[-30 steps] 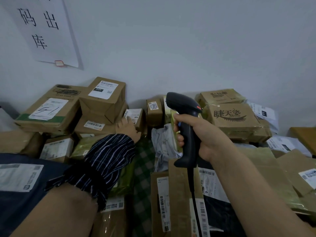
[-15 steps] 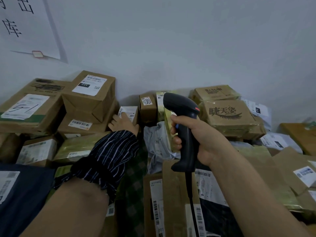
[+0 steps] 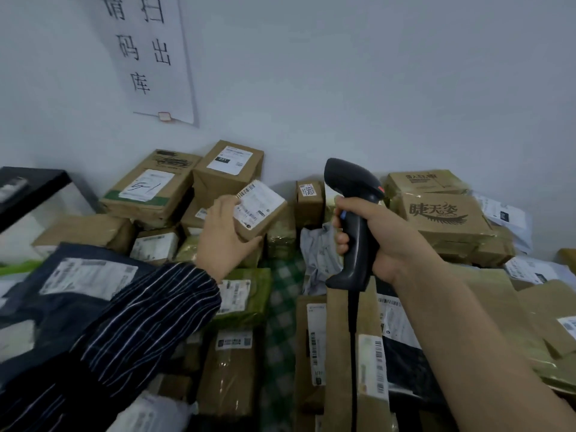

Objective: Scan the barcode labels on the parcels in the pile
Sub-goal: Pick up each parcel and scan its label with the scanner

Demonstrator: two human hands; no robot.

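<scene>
View from the head camera over a pile of parcels stacked against a pale wall (image 3: 374, 73). At far left, a black shelf (image 3: 34, 182) stands beside a dark blue mailer bag (image 3: 62, 310) bearing a white label. Above, a paper sign (image 3: 149, 57) with printed characters hangs on the wall. Below the sign lie a flat carton with a handwritten label (image 3: 149, 188) and, touching its right side, a taller carton (image 3: 230, 165) with a white label on its top face. The left hand (image 3: 221, 238), emerging from a striped sleeve (image 3: 140, 322), holds a small box (image 3: 261, 210) raised above the pile: fingers curled over its left edge, thumb under its lower edge, the barcode label facing up and toward the camera. Beneath the hand rests a green-taped parcel (image 3: 246, 294) on a green checked cloth (image 3: 282, 307). A little brown box marked 5942 (image 3: 308, 198) stands against the wall between the two hands. The right hand (image 3: 386, 235) grips the handle of a black barcode scanner (image 3: 355, 219), all fingers wrapped round it, the index finger at the blue trigger; the scanner head points left, toward the small box but apart from it. Its cable (image 3: 353, 353) hangs down over a long carton (image 3: 338, 353). At right, a brown carton printed with characters and a lash motif (image 3: 442, 216) sits atop the pile, with white mailers (image 3: 505, 216) just beside it.
</scene>
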